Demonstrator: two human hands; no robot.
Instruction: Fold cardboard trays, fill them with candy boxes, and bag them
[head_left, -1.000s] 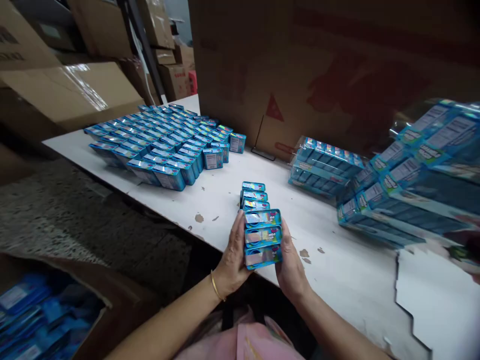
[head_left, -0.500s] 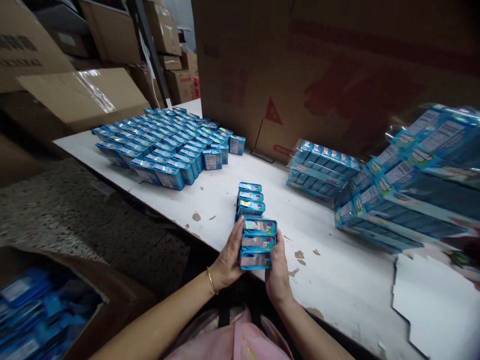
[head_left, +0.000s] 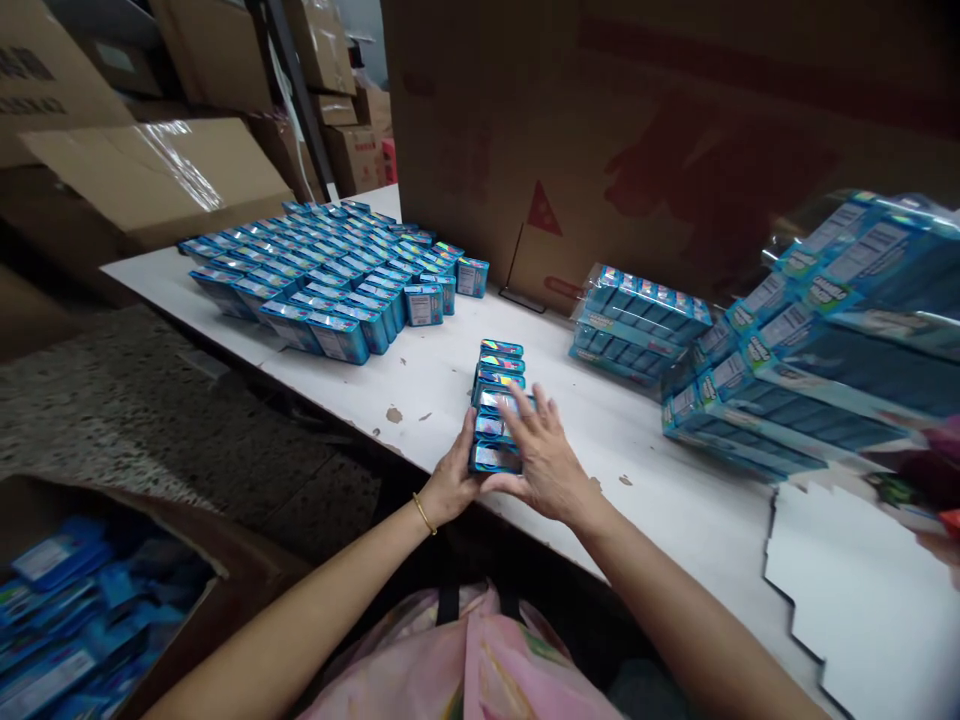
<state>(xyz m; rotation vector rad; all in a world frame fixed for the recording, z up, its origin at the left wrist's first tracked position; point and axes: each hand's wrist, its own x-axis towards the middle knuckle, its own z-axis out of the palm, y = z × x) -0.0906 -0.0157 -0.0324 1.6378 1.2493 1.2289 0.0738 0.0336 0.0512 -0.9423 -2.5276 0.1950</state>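
Observation:
A short row of small blue tins (head_left: 497,392) stands on edge on the white table (head_left: 675,500), close to its near edge. My left hand (head_left: 450,482) cups the near left end of the row, fingers curled against the closest tin. My right hand (head_left: 541,455) lies over the top and right side of the near tins, fingers spread and stretched flat. The tins under that hand are partly hidden.
A large block of the same blue tins (head_left: 330,275) covers the far left of the table. Shrink-wrapped packs (head_left: 637,325) and a taller wrapped pile (head_left: 817,330) stand at right. A big cardboard box (head_left: 637,130) rises behind. An open carton of tins (head_left: 67,610) sits low left. White card (head_left: 862,590) lies at right.
The three tins I held up between both hands are now down on the table, joined to the row. My right hand has opened and moved on top of them.

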